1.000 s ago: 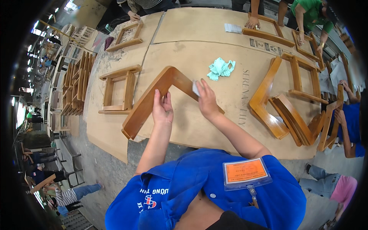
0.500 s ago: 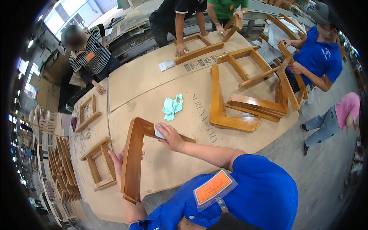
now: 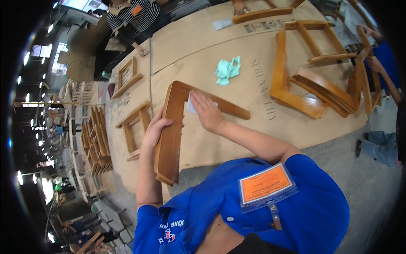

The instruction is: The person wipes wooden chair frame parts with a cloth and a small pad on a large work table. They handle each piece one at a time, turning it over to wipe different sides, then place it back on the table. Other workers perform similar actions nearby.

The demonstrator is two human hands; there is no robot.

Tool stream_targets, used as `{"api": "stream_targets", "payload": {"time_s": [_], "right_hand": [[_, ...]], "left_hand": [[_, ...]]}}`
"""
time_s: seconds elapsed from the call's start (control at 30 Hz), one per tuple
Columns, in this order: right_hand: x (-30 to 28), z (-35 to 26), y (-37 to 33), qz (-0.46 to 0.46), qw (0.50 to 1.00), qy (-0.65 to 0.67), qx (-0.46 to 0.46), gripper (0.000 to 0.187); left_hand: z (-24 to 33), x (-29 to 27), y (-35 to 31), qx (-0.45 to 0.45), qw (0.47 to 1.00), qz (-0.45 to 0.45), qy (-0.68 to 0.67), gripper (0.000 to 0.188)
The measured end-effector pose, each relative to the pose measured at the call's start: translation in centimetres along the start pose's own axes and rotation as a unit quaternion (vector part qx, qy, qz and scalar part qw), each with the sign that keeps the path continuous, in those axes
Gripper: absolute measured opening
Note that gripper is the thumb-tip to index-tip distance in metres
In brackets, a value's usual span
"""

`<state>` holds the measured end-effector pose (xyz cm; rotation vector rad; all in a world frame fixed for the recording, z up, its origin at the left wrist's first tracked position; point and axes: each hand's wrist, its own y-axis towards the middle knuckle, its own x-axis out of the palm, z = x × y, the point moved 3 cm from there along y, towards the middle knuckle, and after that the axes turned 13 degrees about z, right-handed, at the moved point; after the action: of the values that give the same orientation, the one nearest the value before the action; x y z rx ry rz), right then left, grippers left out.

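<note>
An L-shaped brown wooden furniture frame (image 3: 170, 131) is held tilted above the cardboard-covered table. My left hand (image 3: 156, 130) grips its wide arm from the left, thumb over the face and fingers partly hidden behind. With fingers stretched together, my right hand (image 3: 208, 112) presses a pale folded sheet (image 3: 192, 107), which looks like sandpaper, against the inner side near the corner. The frame's narrower arm (image 3: 232, 109) reaches right beyond that hand. Further back on the table lies a crumpled mint-green cloth (image 3: 228, 70).
Several wooden frames (image 3: 280, 72) pile up on the right of the table (image 3: 203, 148); smaller frames (image 3: 134, 131) lie on the left. Co-workers stand around the far and right edges, one person's hand (image 3: 141, 50) at the far left. Stacked wooden parts (image 3: 96, 139) stand beyond the left edge.
My view has swung left, so the scene sits further right. My left thumb has closed over the frame's face. My right fingers lie flatter on the sheet, still near the inner corner.
</note>
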<state>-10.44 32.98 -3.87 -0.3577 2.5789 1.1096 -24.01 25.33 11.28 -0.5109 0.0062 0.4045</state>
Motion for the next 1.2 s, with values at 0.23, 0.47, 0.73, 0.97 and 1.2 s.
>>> {"api": "stream_targets", "payload": {"time_s": [0.23, 0.47, 0.73, 0.97, 1.2], "right_hand": [[-2.1, 8.0, -9.6, -0.034, 0.965, -0.065, 0.252, 0.054], [4.2, 3.0, -7.2, -0.021, 0.946, 0.108, 0.304, 0.043], [-3.6, 13.3, -17.4, -0.090, 0.878, -0.179, 0.434, 0.047], [2.0, 8.0, -14.4, -0.018, 0.970, -0.129, 0.205, 0.048], [-6.8, 14.6, -18.8, -0.121, 0.858, -0.128, 0.483, 0.054]], "left_hand": [[-1.6, -1.6, -0.2, -0.016, 0.999, 0.010, -0.034, 0.063], [-4.1, -3.4, -0.7, -0.025, 0.998, 0.019, -0.056, 0.064], [-5.3, -4.4, -0.7, -0.023, 0.998, 0.012, -0.055, 0.067], [-4.3, -4.0, -0.8, -0.010, 0.999, -0.003, -0.043, 0.070], [-2.8, -3.1, -1.0, 0.030, 0.989, -0.061, 0.129, 0.065]]}}
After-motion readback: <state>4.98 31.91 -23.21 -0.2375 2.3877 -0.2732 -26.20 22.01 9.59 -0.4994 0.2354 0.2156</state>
